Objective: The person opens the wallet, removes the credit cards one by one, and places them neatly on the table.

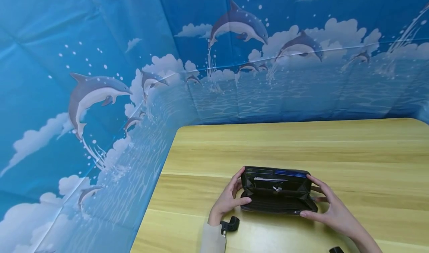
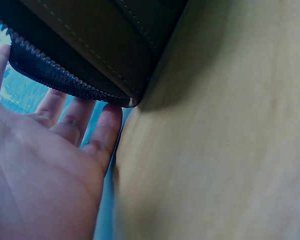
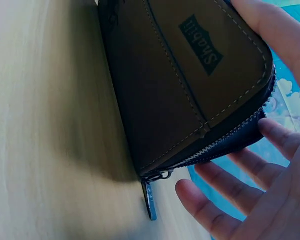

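A dark zip-around wallet (image 1: 279,202) stands spread apart on the table, its inside facing up toward the head view. My left hand (image 1: 228,201) grips its left end, thumb on the front flap and fingers at the back. At the right end my right hand (image 1: 330,210) holds it, thumb on the front corner and forefinger at the back top corner. Card slots, a blue card (image 1: 291,173) and a small inner zip pull (image 1: 276,189) show inside. The right wrist view shows stitched brown leather with a "Shabili" patch (image 3: 201,45) and a dangling zip pull (image 3: 148,200).
The wooden table (image 1: 207,152) reaches back to a blue curtain (image 1: 161,108) printed with dolphins, which also runs along the left side. A black wrist strap mount (image 1: 230,224) sits at my left wrist.
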